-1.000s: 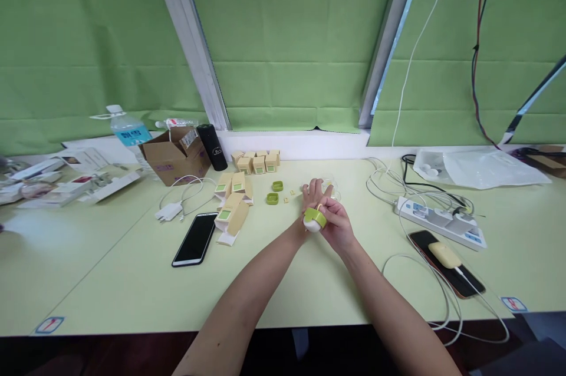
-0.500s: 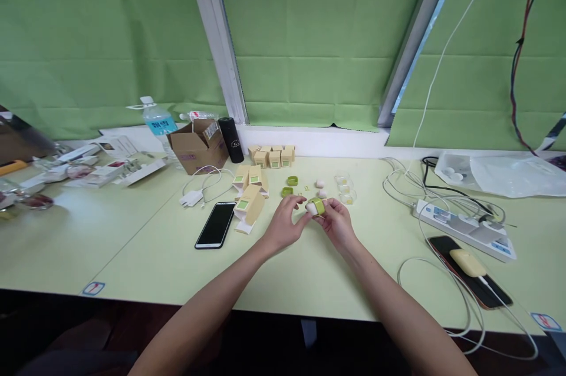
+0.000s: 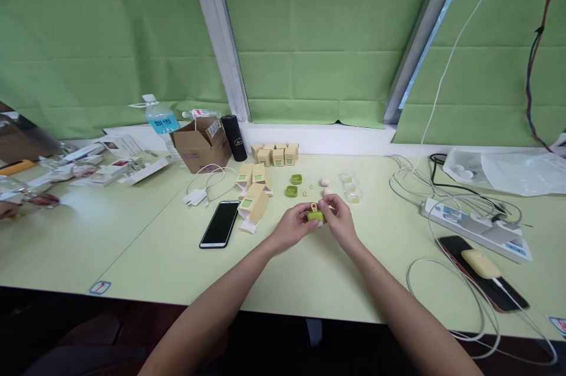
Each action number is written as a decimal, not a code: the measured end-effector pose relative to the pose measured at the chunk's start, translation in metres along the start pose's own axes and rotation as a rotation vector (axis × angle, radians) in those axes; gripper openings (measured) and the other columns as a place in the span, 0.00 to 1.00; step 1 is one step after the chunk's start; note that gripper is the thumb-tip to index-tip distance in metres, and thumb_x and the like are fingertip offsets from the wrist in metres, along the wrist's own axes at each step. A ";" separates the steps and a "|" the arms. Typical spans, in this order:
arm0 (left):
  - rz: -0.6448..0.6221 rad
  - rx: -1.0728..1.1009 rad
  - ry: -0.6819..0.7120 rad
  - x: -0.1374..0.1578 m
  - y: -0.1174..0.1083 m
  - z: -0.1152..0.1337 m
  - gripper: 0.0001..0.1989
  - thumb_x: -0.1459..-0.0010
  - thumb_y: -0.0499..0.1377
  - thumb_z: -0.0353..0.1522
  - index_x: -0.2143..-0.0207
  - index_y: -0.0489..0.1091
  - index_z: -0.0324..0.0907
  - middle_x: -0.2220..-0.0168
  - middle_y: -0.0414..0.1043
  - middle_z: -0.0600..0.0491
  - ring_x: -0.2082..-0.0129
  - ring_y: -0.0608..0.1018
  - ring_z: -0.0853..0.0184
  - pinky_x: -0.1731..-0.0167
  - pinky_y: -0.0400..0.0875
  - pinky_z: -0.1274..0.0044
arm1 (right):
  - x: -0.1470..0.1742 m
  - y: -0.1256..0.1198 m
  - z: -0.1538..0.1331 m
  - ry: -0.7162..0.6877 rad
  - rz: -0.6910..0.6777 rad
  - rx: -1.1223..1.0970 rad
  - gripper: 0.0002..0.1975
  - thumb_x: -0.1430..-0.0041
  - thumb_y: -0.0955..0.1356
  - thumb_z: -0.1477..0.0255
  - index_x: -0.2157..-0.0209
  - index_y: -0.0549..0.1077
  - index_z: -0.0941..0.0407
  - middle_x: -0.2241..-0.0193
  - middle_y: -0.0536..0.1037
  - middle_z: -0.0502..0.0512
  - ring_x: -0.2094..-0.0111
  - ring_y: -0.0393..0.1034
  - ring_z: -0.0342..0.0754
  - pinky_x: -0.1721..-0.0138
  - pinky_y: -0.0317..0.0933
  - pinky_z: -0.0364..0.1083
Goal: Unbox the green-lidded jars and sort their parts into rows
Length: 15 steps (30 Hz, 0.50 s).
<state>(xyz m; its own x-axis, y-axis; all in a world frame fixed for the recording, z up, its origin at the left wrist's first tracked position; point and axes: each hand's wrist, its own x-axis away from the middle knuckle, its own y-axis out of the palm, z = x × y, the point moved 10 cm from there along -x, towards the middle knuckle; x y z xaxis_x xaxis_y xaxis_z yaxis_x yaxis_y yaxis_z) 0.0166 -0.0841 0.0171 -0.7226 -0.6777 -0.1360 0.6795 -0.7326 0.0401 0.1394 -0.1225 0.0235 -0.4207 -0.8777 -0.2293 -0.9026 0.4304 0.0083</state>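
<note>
A small green case (image 3: 315, 215) with a white part showing beneath it is held between my hands. On top of the case stands a pale yellow loop (image 3: 314, 207). My left hand (image 3: 289, 228) is closed round the case's left side. From the right, my right hand (image 3: 340, 221) pinches the case near the loop; its fingertips are partly hidden. Beyond them lie two open green shells (image 3: 291, 191), tiny yellow pieces (image 3: 311, 186) and whitish rounded pieces (image 3: 324, 182). A clear plastic tray (image 3: 352, 189) with yellow spots sits to their right.
Small beige boxes (image 3: 254, 202) and a phone (image 3: 220, 224) lie left of my hands. Behind are a cardboard box (image 3: 201, 149), a black bottle (image 3: 233, 138) and a water bottle (image 3: 162, 122). Cables, a power strip (image 3: 475, 230) and another phone are at right. Another person's hand (image 3: 7, 209) shows far left.
The case has been turned in my hands: the white part now points down and the yellow loop is on top. My hands have come closer together round it. Another person's hand has appeared far left.
</note>
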 end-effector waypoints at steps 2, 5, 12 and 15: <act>0.082 0.053 -0.005 -0.002 -0.010 0.000 0.26 0.48 0.70 0.47 0.55 0.75 0.37 0.59 0.78 0.46 0.62 0.79 0.64 0.60 0.74 0.73 | 0.005 -0.001 -0.018 -0.159 -0.011 0.091 0.15 0.36 0.68 0.56 0.59 0.69 0.53 0.62 0.75 0.55 0.67 0.74 0.48 0.71 0.70 0.46; 0.184 0.065 -0.026 -0.003 -0.025 -0.002 0.26 0.50 0.69 0.51 0.64 0.75 0.37 0.69 0.76 0.51 0.72 0.77 0.68 0.66 0.73 0.75 | 0.023 0.014 -0.055 -0.549 -0.107 0.435 0.15 0.36 0.68 0.65 0.49 0.69 0.52 0.50 0.74 0.62 0.51 0.72 0.56 0.59 0.73 0.53; 0.230 -0.075 -0.077 -0.002 -0.034 -0.006 0.30 0.48 0.63 0.58 0.79 0.70 0.39 0.83 0.68 0.55 0.82 0.71 0.70 0.79 0.65 0.78 | 0.045 0.038 -0.068 -0.920 -0.105 0.835 0.12 0.32 0.65 0.74 0.49 0.72 0.54 0.57 0.77 0.62 0.59 0.72 0.53 0.64 0.70 0.50; 0.226 -0.134 -0.076 -0.001 -0.033 -0.005 0.34 0.43 0.56 0.61 0.82 0.66 0.40 0.85 0.67 0.54 0.85 0.69 0.71 0.81 0.63 0.78 | 0.042 0.036 -0.063 -0.894 -0.102 0.803 0.12 0.31 0.65 0.72 0.48 0.73 0.53 0.57 0.77 0.62 0.59 0.73 0.53 0.63 0.71 0.51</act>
<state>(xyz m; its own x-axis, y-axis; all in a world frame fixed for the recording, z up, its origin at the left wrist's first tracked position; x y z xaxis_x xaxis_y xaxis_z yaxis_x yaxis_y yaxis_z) -0.0048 -0.0586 0.0106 -0.5546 -0.8297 -0.0639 0.8318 -0.5505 -0.0713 0.0831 -0.1573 0.0752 0.1479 -0.5961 -0.7892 -0.4800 0.6544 -0.5843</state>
